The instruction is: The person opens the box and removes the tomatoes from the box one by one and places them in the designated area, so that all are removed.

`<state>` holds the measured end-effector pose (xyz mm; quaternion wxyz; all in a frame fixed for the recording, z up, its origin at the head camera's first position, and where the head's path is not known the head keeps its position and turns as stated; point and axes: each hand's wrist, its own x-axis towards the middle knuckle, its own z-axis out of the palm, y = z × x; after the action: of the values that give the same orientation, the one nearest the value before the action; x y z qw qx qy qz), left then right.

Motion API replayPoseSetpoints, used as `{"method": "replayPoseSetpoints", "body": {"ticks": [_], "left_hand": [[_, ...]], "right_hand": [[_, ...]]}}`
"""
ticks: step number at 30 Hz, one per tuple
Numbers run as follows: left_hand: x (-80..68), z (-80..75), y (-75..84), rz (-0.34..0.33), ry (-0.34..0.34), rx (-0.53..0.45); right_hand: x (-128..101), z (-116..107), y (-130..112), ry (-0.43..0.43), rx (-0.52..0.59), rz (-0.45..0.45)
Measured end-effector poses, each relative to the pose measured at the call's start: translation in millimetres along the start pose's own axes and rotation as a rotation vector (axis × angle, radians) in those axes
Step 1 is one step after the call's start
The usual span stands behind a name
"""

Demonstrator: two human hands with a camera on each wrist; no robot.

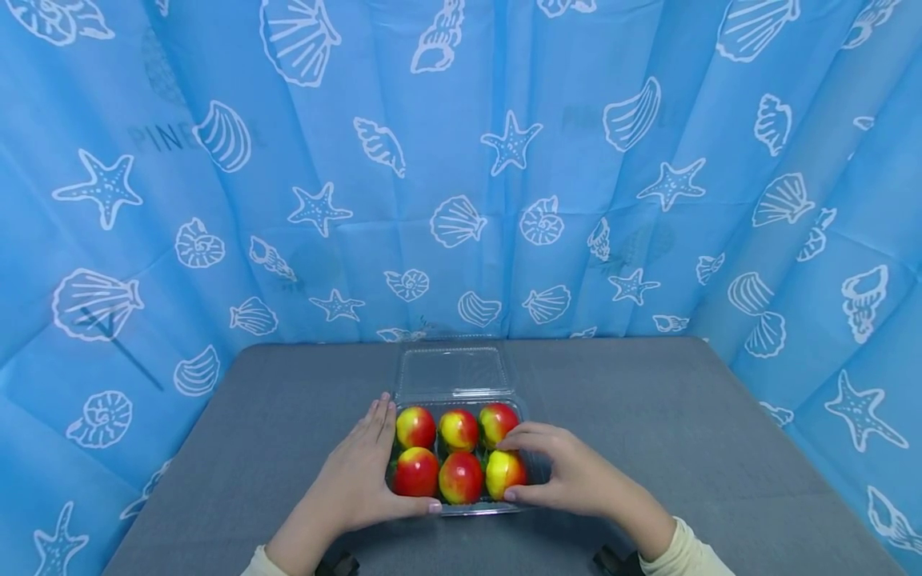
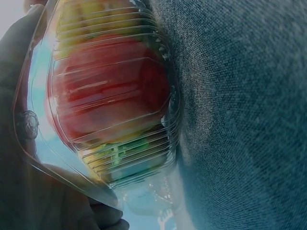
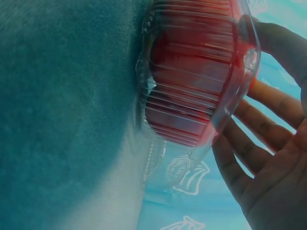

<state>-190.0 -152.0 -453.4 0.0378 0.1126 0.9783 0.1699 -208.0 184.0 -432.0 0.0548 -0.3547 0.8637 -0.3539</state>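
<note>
A clear plastic box (image 1: 471, 510) stands on the grey table (image 1: 648, 416), its lid (image 1: 452, 370) laid open toward the back. Six red-and-yellow fruits (image 1: 461, 478) fill it in two rows of three. My left hand (image 1: 356, 476) lies flat against the box's left side, fingers straight and thumb along the front edge. My right hand (image 1: 569, 476) curls round the right side, fingertips by the back right fruit and thumb at the front corner. The left wrist view shows the ribbed box wall (image 2: 115, 96) against my palm (image 2: 19, 182). In the right wrist view my fingers (image 3: 259, 158) reach behind the rim (image 3: 225, 110).
A blue curtain (image 1: 461, 160) printed with white shells and starfish hangs behind and to both sides of the table. The box sits near the front middle. Grey tabletop (image 1: 252, 416) stretches left, right and behind it.
</note>
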Motion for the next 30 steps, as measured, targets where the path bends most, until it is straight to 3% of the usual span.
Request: {"method": "replayPoseSetpoints", "body": {"ticks": [10,20,30], "left_hand": [[-0.2,-0.7,0.5,-0.006,-0.001,-0.004],[0.2,0.3,-0.1,-0.001,0.006,-0.003],[-0.4,0.2,0.5,-0.003,0.014,-0.013]], "right_hand": [[-1.6,-6.6,-1.9,0.044,0.057,-0.055],[-5.1,-22.8,1.4,0.174,0.087,-0.139],[-8.7,-41.4,10.2,0.299,0.075,-0.077]]}}
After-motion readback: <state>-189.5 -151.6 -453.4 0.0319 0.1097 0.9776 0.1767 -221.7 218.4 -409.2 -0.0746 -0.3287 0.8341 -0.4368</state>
